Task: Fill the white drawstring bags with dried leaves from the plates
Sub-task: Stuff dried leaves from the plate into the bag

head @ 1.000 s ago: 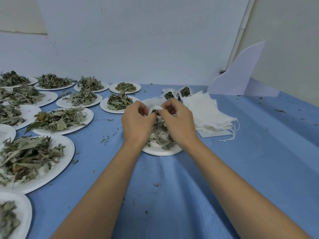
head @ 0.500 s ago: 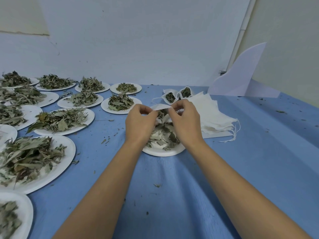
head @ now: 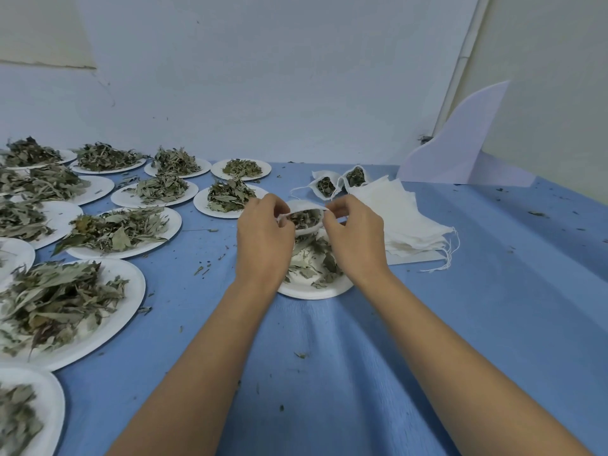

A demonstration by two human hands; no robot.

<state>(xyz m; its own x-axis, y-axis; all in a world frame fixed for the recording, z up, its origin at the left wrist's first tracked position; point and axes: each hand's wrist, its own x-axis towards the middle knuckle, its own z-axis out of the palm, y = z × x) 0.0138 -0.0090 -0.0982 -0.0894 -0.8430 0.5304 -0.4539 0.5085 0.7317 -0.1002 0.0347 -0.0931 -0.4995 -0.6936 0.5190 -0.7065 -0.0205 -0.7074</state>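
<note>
Head view: white bag (head: 304, 222) pinched at its rim between left hand (head: 263, 240) and right hand (head: 357, 240), mouth stretched open side to side, hanging over the plate (head: 312, 290) of leaves (head: 307, 260) below both hands.

Left hand (head: 263, 240) and right hand (head: 357, 240) screen white bag (head: 304, 219) and plate (head: 309, 292)
Only the plate's near rim shows clear of the hands; the bag's sides are covered, its drawstring impossible to make out. Left of the left hand, plates (head: 54, 399) run off the frame edge.
</note>
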